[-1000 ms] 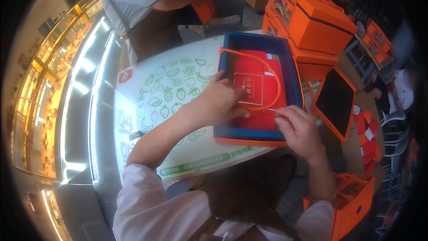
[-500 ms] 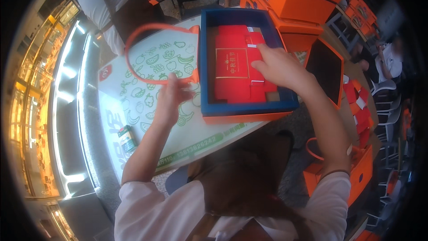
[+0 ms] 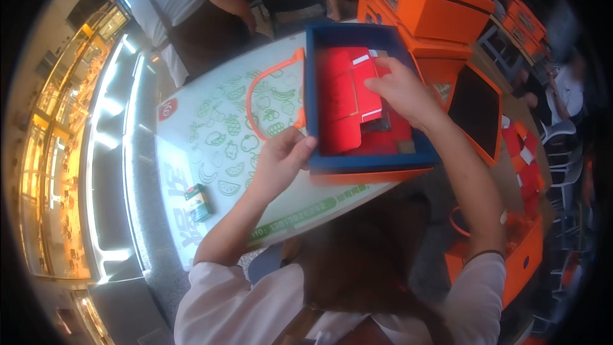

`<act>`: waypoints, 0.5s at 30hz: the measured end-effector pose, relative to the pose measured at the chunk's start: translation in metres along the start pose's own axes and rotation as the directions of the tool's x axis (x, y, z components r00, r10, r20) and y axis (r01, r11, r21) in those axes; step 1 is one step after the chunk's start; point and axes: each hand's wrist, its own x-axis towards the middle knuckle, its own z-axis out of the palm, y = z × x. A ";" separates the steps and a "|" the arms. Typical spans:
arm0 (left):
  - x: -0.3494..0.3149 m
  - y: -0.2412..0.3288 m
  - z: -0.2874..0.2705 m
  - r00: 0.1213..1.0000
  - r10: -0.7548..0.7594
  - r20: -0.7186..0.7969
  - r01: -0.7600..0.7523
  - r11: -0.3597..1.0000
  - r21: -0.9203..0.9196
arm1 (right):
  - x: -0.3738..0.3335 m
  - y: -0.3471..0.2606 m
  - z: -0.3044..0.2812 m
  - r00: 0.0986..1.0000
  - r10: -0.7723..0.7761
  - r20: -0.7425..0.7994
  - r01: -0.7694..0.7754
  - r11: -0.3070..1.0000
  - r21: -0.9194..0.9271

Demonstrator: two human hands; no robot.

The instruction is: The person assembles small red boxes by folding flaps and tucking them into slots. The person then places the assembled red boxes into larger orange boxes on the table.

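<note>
A gift box with dark blue inner walls and an orange outside stands open on the table. My left hand is closed on its near left corner, thumb at the rim. Inside the box, my right hand grips the right edge of a flat red carton with white tabs. That carton is tilted, and more red card shows under its right side. My right fingertips are partly hidden behind it. An orange handle loops out from the box's left side over the tabletop.
The white table has green fruit drawings, with a small green pack near its left edge. Orange boxes are stacked beyond the gift box. A dark-lined lid and an orange bag are at right. A person in an apron stands across the table.
My left hand has moved from the orange handle to the box's corner. The handle has swung closer to the box. My right hand has tilted the red carton, uncovering red card below.
</note>
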 end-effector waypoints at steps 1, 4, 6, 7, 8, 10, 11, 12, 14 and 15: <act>0.000 -0.001 0.000 1.000 -0.011 0.012 0.011 1.000 0.003 | -0.004 -0.001 0.002 1.000 0.024 0.010 -0.024 0.997 0.074; 0.000 0.003 -0.002 1.000 -0.022 0.011 0.021 0.999 0.033 | -0.002 0.005 -0.003 0.998 -0.047 0.031 0.045 0.997 0.056; -0.002 0.005 -0.004 1.000 -0.016 -0.006 0.017 0.995 0.101 | -0.008 0.001 -0.013 0.995 -0.080 -0.054 0.084 0.994 0.074; 0.000 0.007 -0.006 1.000 -0.006 -0.017 0.008 0.990 0.139 | -0.009 -0.003 -0.018 0.990 -0.104 -0.096 0.112 0.990 0.082; 0.000 0.010 -0.006 0.999 0.024 -0.031 -0.020 0.993 0.119 | -0.010 -0.002 -0.022 0.982 -0.144 -0.119 0.158 0.980 0.117; 0.001 0.018 -0.005 0.995 0.078 -0.055 -0.073 0.993 0.088 | -0.016 0.001 -0.030 0.961 -0.218 -0.172 0.249 0.949 0.193; 0.005 0.023 -0.005 0.988 0.131 -0.078 -0.119 0.984 0.136 | -0.019 0.001 -0.033 0.951 -0.242 -0.195 0.282 0.934 0.219; 0.013 0.029 -0.005 0.978 0.184 -0.098 -0.164 0.969 0.184 | -0.024 -0.002 -0.036 0.939 -0.264 -0.218 0.315 0.917 0.245; 0.025 0.045 0.002 0.959 0.255 -0.121 -0.217 0.942 0.256 | -0.037 -0.009 -0.039 0.931 -0.275 -0.239 0.334 0.906 0.260; 0.029 0.055 0.007 0.954 0.273 -0.128 -0.229 0.931 0.283 | -0.043 -0.015 -0.037 0.935 -0.267 -0.235 0.324 0.912 0.253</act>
